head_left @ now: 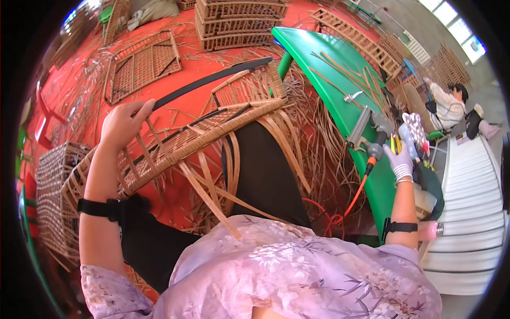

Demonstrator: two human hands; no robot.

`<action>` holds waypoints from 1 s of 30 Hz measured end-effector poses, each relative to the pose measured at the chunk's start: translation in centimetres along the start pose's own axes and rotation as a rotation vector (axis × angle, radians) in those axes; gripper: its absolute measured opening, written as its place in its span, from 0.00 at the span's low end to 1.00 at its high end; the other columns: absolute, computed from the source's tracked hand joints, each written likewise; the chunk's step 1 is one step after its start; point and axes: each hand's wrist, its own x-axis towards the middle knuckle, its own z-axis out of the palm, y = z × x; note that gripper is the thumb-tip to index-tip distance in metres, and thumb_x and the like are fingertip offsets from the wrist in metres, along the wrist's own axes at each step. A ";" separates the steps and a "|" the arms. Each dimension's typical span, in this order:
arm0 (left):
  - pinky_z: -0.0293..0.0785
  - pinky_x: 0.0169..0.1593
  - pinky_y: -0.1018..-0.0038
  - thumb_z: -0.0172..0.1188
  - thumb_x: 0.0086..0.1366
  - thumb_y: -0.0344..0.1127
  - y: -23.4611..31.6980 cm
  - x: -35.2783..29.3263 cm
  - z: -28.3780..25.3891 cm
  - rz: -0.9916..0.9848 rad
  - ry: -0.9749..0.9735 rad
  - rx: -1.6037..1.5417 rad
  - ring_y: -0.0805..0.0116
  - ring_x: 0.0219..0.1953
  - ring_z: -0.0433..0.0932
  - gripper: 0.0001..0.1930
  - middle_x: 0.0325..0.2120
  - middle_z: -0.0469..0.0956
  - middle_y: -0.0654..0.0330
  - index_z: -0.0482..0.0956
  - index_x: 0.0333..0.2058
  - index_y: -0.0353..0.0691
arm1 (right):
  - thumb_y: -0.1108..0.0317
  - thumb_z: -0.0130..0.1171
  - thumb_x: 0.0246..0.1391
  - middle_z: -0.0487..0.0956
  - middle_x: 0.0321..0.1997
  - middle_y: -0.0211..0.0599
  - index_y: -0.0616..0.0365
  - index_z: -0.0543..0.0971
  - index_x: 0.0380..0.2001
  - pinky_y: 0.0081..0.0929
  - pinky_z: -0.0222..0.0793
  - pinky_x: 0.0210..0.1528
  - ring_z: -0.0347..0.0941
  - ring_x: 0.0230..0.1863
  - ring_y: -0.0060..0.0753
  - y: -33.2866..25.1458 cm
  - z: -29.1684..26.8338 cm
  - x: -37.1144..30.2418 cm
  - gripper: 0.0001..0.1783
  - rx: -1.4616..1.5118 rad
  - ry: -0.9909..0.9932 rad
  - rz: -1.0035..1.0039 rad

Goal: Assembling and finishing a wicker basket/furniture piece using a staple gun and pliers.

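Observation:
My bare left hand (125, 123) is closed on one end of a long, flat black strip (212, 81), which curves up and right over the basket. Across my knees rests a woven wicker basket (186, 146), tilted, with loose rattan strips (204, 186) trailing from its rim toward my lap. Far to the right, over the green table (324, 61), my white-gloved right hand (400, 162) is closed around yellow-handled pliers (394, 143); their jaws are hard to make out. Beside it on the table lies a pneumatic nail gun (366, 130) with an orange hose (361, 186).
Rattan strips (345, 74) lie on the table and loose scraps litter the red floor (196, 61). Stacked wicker trays (239, 24) stand ahead, a flat woven panel (143, 66) at left. A person (449, 103) sits at far right behind a white slatted surface (473, 212).

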 end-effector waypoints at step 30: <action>0.72 0.49 0.59 0.33 0.69 0.64 -0.1 1.8 -1.8 -0.147 -0.176 0.080 0.51 0.41 0.78 0.35 0.33 0.81 0.51 0.84 0.30 0.44 | 0.68 0.60 0.48 0.78 0.32 0.34 0.52 0.80 0.41 0.36 0.70 0.35 0.76 0.33 0.40 -34.8 -2.4 -16.9 0.14 0.622 -0.103 -1.817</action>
